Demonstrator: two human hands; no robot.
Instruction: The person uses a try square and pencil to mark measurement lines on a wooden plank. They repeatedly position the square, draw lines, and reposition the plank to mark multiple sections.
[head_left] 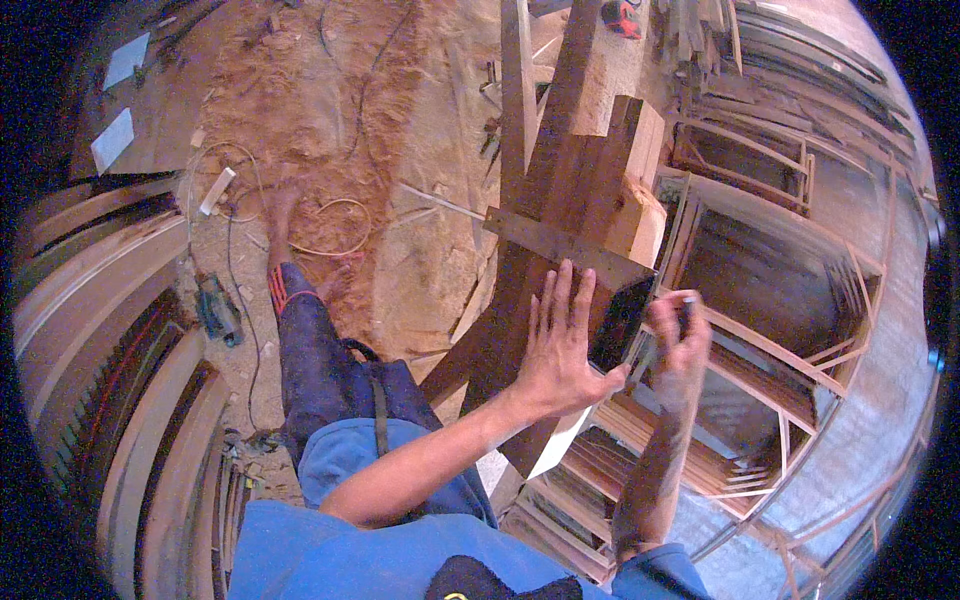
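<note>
With the left hand spread flat, gripping nothing, we should press evenly on the timber so the metal strip lying across it, beyond the fingertips, sits flush. Our right hand pinches a slim dark item just right of the timber; we identify no container, only open wooden frames farther right.

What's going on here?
A person in a blue shirt works at a wooden beam. The left hand is spread over it, fingertips by a flat strip, perhaps a square's blade, lying across the timber. The right hand, slightly blurred, holds a slim dark pencil-like item just off the beam's right side. A corded power tool lies on the floor to the left.
</note>
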